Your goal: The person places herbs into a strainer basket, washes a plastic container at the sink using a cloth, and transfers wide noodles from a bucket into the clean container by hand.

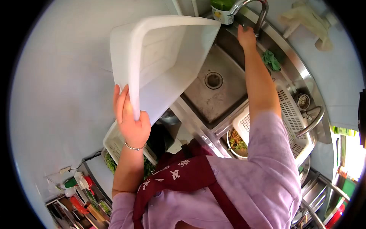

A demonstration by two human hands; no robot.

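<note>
My left hand [132, 124] grips the rim of a large white plastic tub [164, 86]. The tub is tilted on its side, its opening toward the sink [225, 95], and no contents show in the part I can see. At the far end of the sink my right hand [248, 37] reaches the curved metal faucet [264, 15], its fingers closed around what looks like the small handle near the base. The bare sink bottom and its drain [214, 80] show between my arms.
A green bottle [223, 11] stands behind the sink. On the right are a green cloth [271, 60], a white perforated basket [291, 114] and a second faucet [314, 122]. A bowl of shredded vegetables [237, 143] sits nearer me. Another white basket [114, 143] with greens is at left.
</note>
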